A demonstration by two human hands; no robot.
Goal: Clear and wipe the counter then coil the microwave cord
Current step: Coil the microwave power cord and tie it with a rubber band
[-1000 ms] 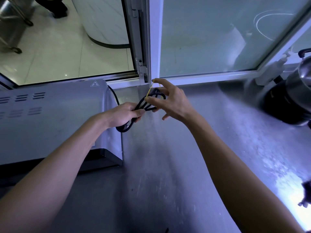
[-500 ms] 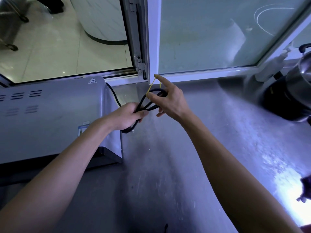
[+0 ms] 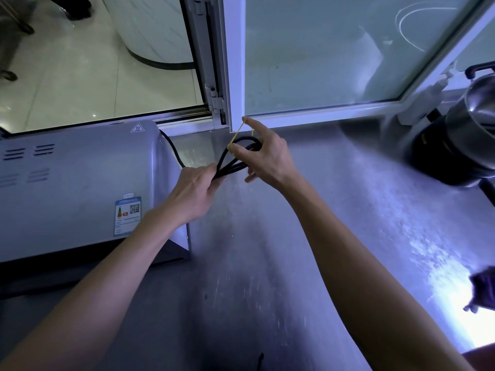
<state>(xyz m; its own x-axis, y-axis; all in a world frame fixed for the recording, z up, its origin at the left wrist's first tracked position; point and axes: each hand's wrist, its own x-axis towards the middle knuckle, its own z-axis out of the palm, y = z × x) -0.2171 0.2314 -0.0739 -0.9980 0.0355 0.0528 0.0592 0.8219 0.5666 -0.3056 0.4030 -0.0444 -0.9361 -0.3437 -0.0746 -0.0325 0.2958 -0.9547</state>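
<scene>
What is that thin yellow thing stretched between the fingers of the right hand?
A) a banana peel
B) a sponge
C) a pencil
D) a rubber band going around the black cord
D: the right hand stretches a thin yellow rubber band over the looped end of the black cord, while the left hand grips the bundle.

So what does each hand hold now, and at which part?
The left hand grips the folded black cord at its lower end; the right hand stretches a yellow rubber band over its loop end.
</scene>
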